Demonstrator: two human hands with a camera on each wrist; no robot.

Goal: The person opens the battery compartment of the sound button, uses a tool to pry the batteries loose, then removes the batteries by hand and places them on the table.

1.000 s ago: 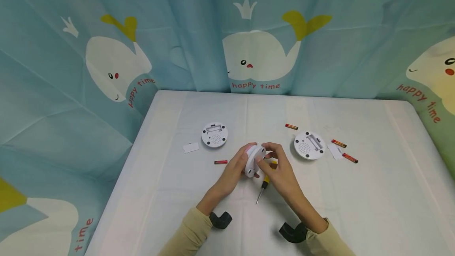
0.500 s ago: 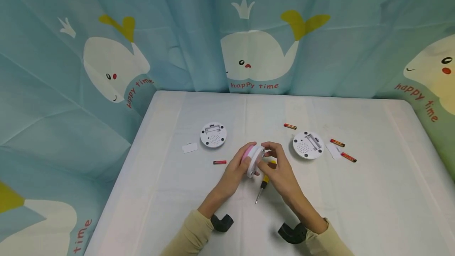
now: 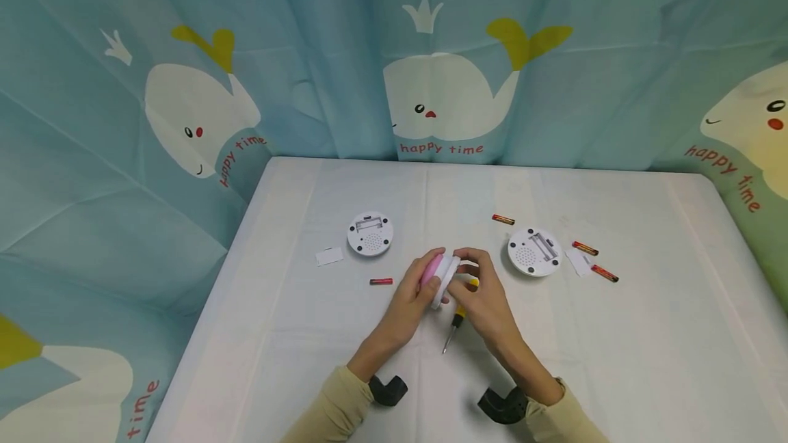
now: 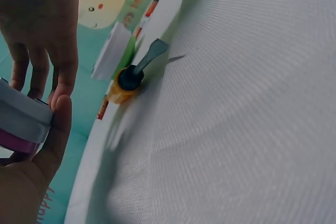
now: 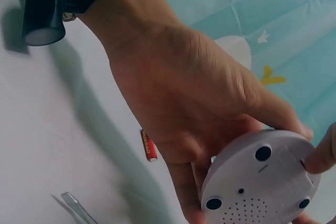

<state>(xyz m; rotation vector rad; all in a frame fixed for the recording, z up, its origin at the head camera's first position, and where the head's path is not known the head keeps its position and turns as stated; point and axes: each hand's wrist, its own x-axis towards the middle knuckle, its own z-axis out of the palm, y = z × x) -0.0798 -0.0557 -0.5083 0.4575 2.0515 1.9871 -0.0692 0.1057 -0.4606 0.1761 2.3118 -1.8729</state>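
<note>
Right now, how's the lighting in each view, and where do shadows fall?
Head view: fairly even light, soft shadow beside the right forearm; left wrist view: dimmer, the right hand dark, a long shadow on the white cloth running past the screwdriver; right wrist view: also dim, a shadow band left of the battery.

Beige fabric sleeves (image 3: pixel 332 403): yours, long.
Curved black wrist pieces (image 3: pixel 389 394): one each; your right has holes near 12 o'clock.

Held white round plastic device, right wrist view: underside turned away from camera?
No, the device shows its perforated underside with three dark round feet.
</note>
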